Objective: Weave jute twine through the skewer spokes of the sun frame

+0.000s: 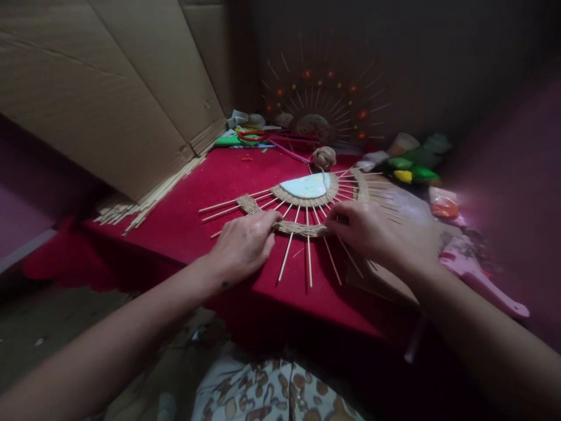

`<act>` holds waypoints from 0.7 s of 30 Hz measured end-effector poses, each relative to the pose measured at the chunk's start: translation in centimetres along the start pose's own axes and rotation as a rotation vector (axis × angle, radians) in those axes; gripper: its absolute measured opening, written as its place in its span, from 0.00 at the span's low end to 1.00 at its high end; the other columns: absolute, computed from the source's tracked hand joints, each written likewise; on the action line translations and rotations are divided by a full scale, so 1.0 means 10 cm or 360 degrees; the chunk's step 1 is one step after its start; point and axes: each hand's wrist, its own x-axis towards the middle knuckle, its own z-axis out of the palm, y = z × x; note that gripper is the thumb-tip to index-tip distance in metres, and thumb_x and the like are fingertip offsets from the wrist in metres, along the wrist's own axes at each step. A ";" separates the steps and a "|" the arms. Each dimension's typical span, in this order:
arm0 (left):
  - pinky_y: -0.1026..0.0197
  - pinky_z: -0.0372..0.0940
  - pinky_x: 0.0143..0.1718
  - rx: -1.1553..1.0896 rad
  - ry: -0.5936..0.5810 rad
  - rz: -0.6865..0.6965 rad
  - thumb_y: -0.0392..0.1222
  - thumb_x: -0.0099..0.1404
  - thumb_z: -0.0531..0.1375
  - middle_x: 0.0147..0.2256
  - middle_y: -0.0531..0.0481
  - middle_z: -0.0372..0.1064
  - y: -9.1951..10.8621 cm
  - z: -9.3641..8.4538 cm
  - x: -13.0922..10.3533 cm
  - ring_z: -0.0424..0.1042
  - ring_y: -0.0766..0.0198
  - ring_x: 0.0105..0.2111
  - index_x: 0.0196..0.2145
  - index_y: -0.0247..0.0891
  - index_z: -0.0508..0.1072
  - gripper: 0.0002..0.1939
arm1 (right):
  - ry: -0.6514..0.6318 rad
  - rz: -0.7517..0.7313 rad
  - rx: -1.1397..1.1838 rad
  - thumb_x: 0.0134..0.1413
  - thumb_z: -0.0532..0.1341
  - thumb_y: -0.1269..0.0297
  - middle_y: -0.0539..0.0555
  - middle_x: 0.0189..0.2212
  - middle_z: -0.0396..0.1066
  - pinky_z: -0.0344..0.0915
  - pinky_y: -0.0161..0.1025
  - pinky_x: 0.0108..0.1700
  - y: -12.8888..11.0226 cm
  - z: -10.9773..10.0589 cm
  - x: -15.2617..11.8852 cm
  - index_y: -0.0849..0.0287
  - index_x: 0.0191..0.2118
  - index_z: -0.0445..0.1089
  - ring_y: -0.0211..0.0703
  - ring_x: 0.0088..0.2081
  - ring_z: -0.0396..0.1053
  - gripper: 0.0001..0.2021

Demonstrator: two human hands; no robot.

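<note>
A half-round frame of thin wooden sticks [309, 257] fans out toward me over the red cloth. At its centre is a pale blue half-disc [309, 186], edged by a rim of wound twine. Farther out, a woven twine band [298, 228] runs in and out across the sticks. My left hand [245, 242] pinches this band at its left part, fingers closed. My right hand [366, 229] has thumb and fingertips closed on the band farther right; part of the frame is hidden beneath it. Behind the half-disc lies a ball of twine [324, 158].
Loose sticks [149, 202] lie at left beside a large cardboard panel [109, 88]. A finished-looking stick fan with red flowers [324, 88] leans at the back. A pink glue gun [482, 275] and colourful packets [414, 172] sit at right. Cardboard [385, 283] lies under the frame.
</note>
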 end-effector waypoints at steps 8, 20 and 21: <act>0.59 0.62 0.32 -0.0004 -0.0207 0.0029 0.37 0.66 0.50 0.38 0.44 0.71 -0.03 -0.16 0.05 0.71 0.59 0.34 0.41 0.37 0.71 0.12 | -0.0125 -0.0031 0.0116 0.53 0.59 0.72 0.54 0.28 0.74 0.62 0.36 0.34 0.08 0.13 -0.10 0.60 0.32 0.73 0.39 0.30 0.69 0.04; 0.58 0.61 0.38 -0.0051 -0.0409 0.0475 0.43 0.62 0.61 0.37 0.45 0.70 0.05 -0.07 0.62 0.67 0.57 0.39 0.36 0.36 0.72 0.08 | -0.0116 -0.0063 0.0099 0.54 0.59 0.71 0.53 0.27 0.74 0.60 0.35 0.34 0.09 0.11 -0.12 0.60 0.33 0.74 0.38 0.30 0.68 0.05; 0.59 0.61 0.37 -0.0052 -0.0443 0.0457 0.43 0.62 0.61 0.36 0.46 0.70 0.04 -0.07 0.65 0.67 0.57 0.37 0.35 0.37 0.71 0.08 | -0.0115 -0.0070 0.0094 0.54 0.59 0.72 0.53 0.27 0.74 0.60 0.35 0.34 0.09 0.10 -0.12 0.60 0.33 0.74 0.38 0.29 0.67 0.05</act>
